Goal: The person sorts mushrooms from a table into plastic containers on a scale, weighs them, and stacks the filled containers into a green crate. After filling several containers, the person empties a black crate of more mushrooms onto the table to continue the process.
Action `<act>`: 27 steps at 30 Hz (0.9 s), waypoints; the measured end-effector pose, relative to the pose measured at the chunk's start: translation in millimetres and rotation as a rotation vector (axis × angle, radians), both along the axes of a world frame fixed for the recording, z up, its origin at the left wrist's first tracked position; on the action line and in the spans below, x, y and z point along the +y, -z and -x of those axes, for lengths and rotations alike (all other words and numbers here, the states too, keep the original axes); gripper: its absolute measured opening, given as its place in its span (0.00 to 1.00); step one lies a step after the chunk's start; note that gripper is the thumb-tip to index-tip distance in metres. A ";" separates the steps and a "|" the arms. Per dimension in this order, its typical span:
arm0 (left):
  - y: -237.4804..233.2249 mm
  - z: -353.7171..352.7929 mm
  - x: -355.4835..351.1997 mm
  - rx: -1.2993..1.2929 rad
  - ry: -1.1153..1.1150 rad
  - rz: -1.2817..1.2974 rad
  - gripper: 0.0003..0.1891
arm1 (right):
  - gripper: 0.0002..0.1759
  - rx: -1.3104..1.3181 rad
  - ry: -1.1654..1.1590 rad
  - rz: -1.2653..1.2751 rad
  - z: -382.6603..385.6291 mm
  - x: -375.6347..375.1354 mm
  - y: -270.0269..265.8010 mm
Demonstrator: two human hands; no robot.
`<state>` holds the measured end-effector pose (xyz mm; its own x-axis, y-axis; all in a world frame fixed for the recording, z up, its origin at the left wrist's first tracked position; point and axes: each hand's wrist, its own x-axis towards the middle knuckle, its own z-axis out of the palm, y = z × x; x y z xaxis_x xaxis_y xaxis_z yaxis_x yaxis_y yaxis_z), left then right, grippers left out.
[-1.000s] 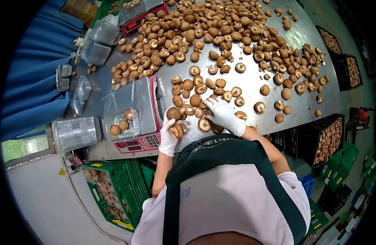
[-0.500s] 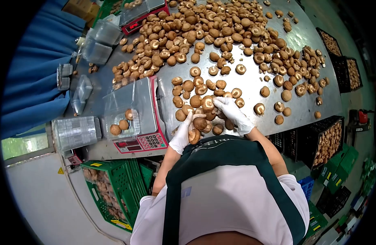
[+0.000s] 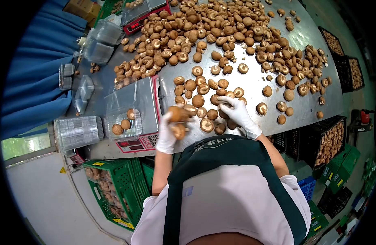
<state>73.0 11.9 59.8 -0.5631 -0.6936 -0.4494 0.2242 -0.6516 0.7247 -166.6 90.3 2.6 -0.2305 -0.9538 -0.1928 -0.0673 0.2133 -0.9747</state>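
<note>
My left hand (image 3: 167, 136), in a white glove, is closed around shiitake mushrooms (image 3: 178, 114), blurred by motion, beside the keypad edge of the red scale (image 3: 145, 143). My gloved right hand (image 3: 239, 114) reaches over the loose group of shiitakes in front of me. Its fingers are stretched out and apart, the tips at a brown cap (image 3: 215, 99). Some caps beneath that hand are partly hidden. On the scale sits a clear plastic tray (image 3: 135, 130) with a few shiitakes (image 3: 125, 124) in it.
A big heap of shiitakes (image 3: 188, 32) covers the far side of the metal table (image 3: 253, 92). Stacked clear trays (image 3: 78, 132) stand left of the scale. A second red scale (image 3: 135, 26) is at the back left. Crates of mushrooms (image 3: 328, 143) stand at the right.
My left hand has moved left toward the scale, carrying mushrooms away from the group. My right hand has come off the mushroom it was touching and shifted slightly right.
</note>
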 end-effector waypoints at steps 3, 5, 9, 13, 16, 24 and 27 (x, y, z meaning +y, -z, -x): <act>-34.0 -45.6 -22.7 -0.112 -0.296 0.324 0.31 | 0.17 0.127 -0.034 -0.014 8.9 3.0 3.3; -48.3 -81.5 -40.3 -0.117 -0.469 0.487 0.30 | 0.15 0.235 -0.060 -0.048 9.3 2.2 5.4; -44.8 -138.0 -64.2 -0.720 -0.617 0.960 0.28 | 0.15 0.306 -0.069 0.056 3.4 -1.0 6.7; -12.9 -158.8 -67.2 -1.258 -0.317 1.187 0.27 | 0.13 0.527 -0.126 0.029 1.4 -5.5 6.8; -2.9 -149.0 -67.5 -1.503 -0.308 1.322 0.28 | 0.12 0.693 -0.111 0.070 -0.4 -5.9 5.8; -16.4 -99.9 -52.9 -1.758 -0.373 1.402 0.33 | 0.10 0.828 0.009 0.114 6.5 -1.0 9.0; -19.1 -72.9 -40.7 -1.254 -0.394 1.652 0.27 | 0.10 0.800 0.002 0.017 9.3 5.4 -0.3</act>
